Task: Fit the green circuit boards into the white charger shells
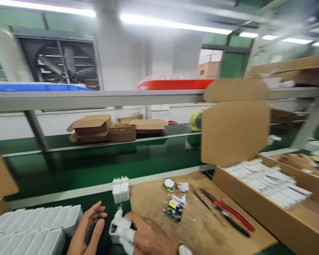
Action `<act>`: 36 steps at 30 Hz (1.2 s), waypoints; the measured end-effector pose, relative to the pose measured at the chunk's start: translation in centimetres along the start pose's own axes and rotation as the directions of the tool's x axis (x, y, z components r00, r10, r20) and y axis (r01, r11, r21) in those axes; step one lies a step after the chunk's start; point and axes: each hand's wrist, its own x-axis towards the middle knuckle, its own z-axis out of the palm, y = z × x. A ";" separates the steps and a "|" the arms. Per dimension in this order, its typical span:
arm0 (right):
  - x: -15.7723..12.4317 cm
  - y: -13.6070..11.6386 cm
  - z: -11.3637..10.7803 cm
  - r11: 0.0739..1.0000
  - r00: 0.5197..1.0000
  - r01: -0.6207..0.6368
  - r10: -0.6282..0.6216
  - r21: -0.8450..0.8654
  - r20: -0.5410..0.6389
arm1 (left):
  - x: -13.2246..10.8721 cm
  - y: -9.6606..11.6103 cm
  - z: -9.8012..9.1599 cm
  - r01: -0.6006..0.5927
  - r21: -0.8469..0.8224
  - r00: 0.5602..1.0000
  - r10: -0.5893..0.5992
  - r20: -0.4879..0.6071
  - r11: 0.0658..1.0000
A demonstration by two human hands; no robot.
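Note:
My right hand (149, 232), with white coverings on its fingertips, closes around a white plug adapter housing (115, 238) at the bottom centre. Metal pins stick up above the fingers, and dark parts show at the housing. My left hand (89, 228) is just to the left, fingers apart and holding nothing. Behind my hands, two white plug adapters (121, 189) stand upright side by side. On the brown cardboard sheet (199, 233) to the right lie a small circuit board (174, 210) with a yellow part and another board (170, 185) with a white piece.
Red-and-black pliers (230, 214) and a thin pointed tool (205, 202) lie on the cardboard. Rows of white housings (29, 226) fill the left side. An open carton (255, 196) at right holds white pieces. Beyond runs a green conveyor belt (95, 168) under a shelf.

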 end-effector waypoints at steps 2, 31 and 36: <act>0.1 0.0 -1.2 0.996 0.992 0.012 -0.001 0.085 -0.125 | 0.0 -0.1 -0.4 0.022 0.063 0.999 -0.019 -0.039 0.998; -1.9 0.6 0.5 0.956 0.972 -0.234 0.228 0.175 0.054 | -1.8 -0.5 0.2 -0.310 0.202 0.929 0.250 0.275 0.929; -1.5 0.7 0.4 0.934 0.949 -0.306 0.285 0.182 0.130 | -1.8 -0.3 0.5 -0.308 0.192 0.934 0.257 0.248 0.932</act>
